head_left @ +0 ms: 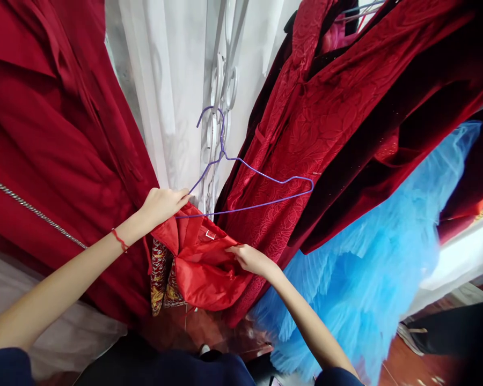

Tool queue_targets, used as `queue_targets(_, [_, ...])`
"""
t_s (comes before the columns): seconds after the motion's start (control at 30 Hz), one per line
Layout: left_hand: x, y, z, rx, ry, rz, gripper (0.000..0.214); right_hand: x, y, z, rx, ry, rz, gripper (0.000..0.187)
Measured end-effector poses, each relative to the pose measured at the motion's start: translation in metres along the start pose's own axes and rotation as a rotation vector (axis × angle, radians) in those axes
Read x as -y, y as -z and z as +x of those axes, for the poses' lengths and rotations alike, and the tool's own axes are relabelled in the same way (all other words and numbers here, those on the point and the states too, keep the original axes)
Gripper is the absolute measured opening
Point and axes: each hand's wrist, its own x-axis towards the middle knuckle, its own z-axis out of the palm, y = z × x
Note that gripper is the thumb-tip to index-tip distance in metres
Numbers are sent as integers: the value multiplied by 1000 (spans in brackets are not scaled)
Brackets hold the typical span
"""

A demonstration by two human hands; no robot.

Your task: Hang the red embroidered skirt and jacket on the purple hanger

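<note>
Head view: one thin purple wire clothes hanger [222, 154] and one bright red satin garment [209, 268], held mid-air ahead of the body, between dark red hanging dresses [76, 150] at left and a red lace-patterned dress [293, 139] at right. Garment: small white label [210, 234] inside the upper edge; patterned gold-and-red fabric [158, 279] below, at left. Left hand [165, 205]: grip closed on the hanger's left shoulder at the garment's upper corner; cannot tell how much cloth it pinches. Right hand [251, 260]: grip closed, fingers and thumb pinching the satin at the far side of the opening. Step in hand, by judgement: bringing garment and hanger together. Next move, by judgement, calls for the right side of the opening to be lifted to the bare right shoulder of the hanger. Orientation: hook upward, its mouth leftward; hanger's long axis running across, rising slightly rightward; garment's upper edge sloping down rightward, its body hanging below.
</note>
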Motion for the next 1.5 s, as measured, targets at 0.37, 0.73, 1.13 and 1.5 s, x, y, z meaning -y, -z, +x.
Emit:
queue_targets(0.37, [-1, 1, 4, 33, -14, -4, 50, -9, -2, -72, -168, 68, -210, 76])
queue_targets(0.73, [-4, -2, 6, -3, -50, 4, 52, 36, -76, -44, 34, 392, -513, 32])
queue_targets(1.13, [0, -7, 20, -32, -66, -18, 44, -30, 54, -29, 175, 53, -360, 27])
queue_targets(1.5, [19, -2, 8, -80, -51, -6, 45, -20, 177, -42, -85, -25, 427, 28])
